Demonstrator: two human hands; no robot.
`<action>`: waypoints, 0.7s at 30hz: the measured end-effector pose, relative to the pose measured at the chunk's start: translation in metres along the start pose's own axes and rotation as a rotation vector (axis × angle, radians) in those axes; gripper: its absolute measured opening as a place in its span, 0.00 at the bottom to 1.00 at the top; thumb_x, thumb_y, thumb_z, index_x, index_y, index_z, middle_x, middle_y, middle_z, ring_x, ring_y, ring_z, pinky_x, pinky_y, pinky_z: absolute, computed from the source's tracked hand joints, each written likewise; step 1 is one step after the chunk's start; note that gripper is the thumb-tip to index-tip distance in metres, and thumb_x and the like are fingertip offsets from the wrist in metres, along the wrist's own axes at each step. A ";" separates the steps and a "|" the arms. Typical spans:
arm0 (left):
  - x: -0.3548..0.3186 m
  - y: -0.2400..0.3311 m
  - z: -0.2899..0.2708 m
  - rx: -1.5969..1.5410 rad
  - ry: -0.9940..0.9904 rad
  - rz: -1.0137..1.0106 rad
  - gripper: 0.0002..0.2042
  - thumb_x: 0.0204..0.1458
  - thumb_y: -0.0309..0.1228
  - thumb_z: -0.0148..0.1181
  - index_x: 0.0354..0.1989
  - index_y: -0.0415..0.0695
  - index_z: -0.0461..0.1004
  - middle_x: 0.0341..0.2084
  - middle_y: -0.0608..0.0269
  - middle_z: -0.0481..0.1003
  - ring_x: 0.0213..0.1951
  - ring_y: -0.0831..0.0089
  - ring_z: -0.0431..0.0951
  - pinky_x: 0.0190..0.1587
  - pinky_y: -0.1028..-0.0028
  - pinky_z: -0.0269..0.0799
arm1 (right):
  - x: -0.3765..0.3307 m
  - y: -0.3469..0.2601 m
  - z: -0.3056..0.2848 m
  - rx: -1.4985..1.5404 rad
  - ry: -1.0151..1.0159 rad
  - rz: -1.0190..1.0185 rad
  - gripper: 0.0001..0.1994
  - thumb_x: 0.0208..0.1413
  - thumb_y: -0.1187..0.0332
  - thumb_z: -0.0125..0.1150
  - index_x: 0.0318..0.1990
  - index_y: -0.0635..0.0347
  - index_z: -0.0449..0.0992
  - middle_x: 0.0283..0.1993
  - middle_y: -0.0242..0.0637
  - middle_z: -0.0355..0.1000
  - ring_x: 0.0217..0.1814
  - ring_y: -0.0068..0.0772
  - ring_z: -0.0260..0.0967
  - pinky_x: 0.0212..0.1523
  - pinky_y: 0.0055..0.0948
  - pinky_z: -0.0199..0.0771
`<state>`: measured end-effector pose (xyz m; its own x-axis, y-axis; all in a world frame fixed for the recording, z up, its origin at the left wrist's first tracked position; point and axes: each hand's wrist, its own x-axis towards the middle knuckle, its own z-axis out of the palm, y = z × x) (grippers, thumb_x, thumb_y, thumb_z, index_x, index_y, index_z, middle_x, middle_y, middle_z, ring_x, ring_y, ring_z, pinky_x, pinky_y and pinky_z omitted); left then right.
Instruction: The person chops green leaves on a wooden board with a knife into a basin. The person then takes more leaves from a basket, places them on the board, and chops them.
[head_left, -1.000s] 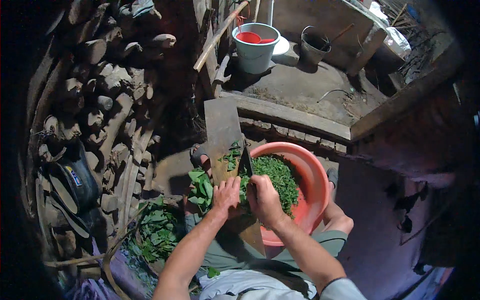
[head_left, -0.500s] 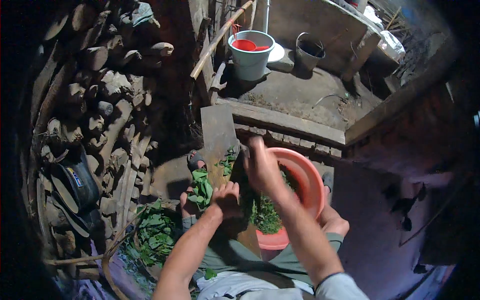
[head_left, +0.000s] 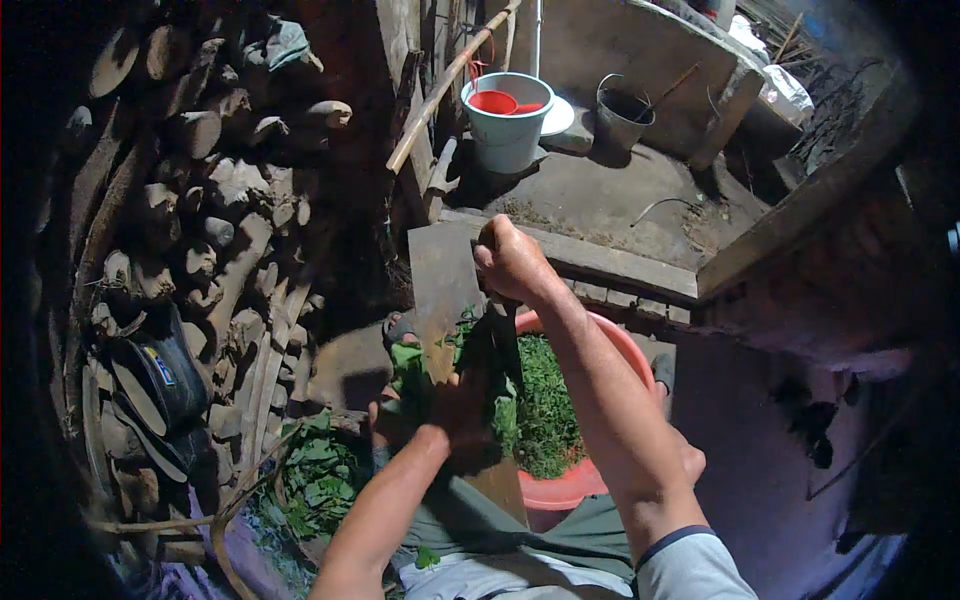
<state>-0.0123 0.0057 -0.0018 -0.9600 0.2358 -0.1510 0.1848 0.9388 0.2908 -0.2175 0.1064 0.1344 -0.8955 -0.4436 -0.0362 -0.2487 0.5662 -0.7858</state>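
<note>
My right hand (head_left: 512,262) is closed in a fist around the handle of a knife. The dark knife blade (head_left: 506,345) points down toward me, along the right edge of a wooden board (head_left: 440,265). In shadow below it, my left hand (head_left: 452,408) rests on the board and presses a bunch of green leaves (head_left: 408,368) there; its fingers are partly hidden. Small leaf pieces lie on the board beside the blade. Right of the board stands a pink-red basin (head_left: 622,345) with finely cut greens (head_left: 545,410) in it.
A heap of leaves (head_left: 315,475) lies at lower left, near a bent stick. Stacked firewood (head_left: 235,250) and dark boots (head_left: 160,370) fill the left side. Beyond a wooden sill (head_left: 600,260) stand a pale bucket (head_left: 503,135) with a red dipper (head_left: 492,102) and a dark bucket (head_left: 622,120).
My right hand has risen away from me, and the knife blade now shows clearly beside the board. My left hand is now in shadow, still at the leaves.
</note>
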 end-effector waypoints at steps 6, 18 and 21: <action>0.015 -0.021 0.018 -0.009 -0.157 -0.154 0.41 0.27 0.40 0.76 0.54 0.43 0.64 0.49 0.53 0.69 0.53 0.51 0.71 0.51 0.51 0.68 | -0.124 0.030 0.058 0.129 0.313 -0.304 0.12 0.54 0.77 0.60 0.44 0.63 0.66 0.37 0.54 0.72 0.43 0.57 0.73 0.40 0.44 0.73; -0.021 0.012 -0.006 -0.003 -0.158 -0.040 0.42 0.33 0.40 0.69 0.62 0.40 0.62 0.53 0.50 0.68 0.47 0.50 0.73 0.46 0.52 0.72 | -0.014 0.017 0.006 0.028 0.085 -0.153 0.12 0.59 0.66 0.56 0.43 0.66 0.66 0.33 0.55 0.73 0.35 0.48 0.76 0.34 0.44 0.75; -0.008 0.006 -0.003 0.025 -0.075 0.062 0.44 0.30 0.41 0.71 0.62 0.41 0.63 0.52 0.47 0.68 0.48 0.48 0.73 0.45 0.52 0.72 | 0.009 0.012 -0.001 -0.070 0.089 -0.186 0.14 0.59 0.66 0.56 0.46 0.66 0.65 0.34 0.56 0.73 0.35 0.51 0.75 0.35 0.43 0.76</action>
<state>-0.0041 0.0091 0.0037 -0.9284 0.3109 -0.2036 0.2496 0.9275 0.2784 -0.2284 0.1101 0.1256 -0.8599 -0.4836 0.1631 -0.4354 0.5283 -0.7290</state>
